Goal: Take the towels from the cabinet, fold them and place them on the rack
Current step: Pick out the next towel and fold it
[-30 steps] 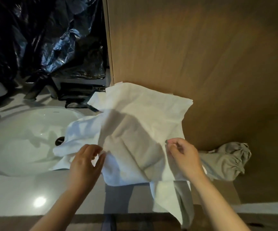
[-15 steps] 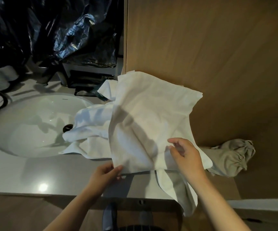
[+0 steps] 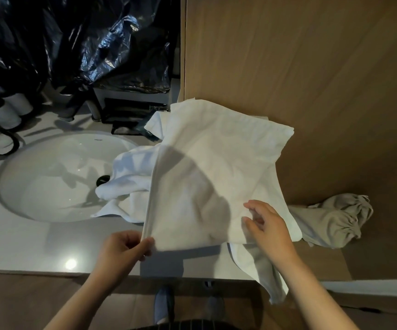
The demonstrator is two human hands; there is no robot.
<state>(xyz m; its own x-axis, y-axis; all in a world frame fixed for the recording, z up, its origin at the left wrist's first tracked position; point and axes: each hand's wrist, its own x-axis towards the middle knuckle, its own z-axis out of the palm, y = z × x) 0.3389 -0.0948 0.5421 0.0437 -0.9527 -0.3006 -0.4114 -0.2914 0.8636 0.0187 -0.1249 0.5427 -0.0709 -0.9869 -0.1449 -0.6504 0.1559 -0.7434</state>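
left hand pinches the near left corner of the white towel. right hand sits curled at its near right edge; whether it grips, i cannot tell. folding is in hand, and next, i judge, the corners need matching and the thin, limp cloth flattening on the glossy tabletop. the towel spreads toward 12 o'clock. a crumpled second towel slumps at 10 o'clock into the round sink.
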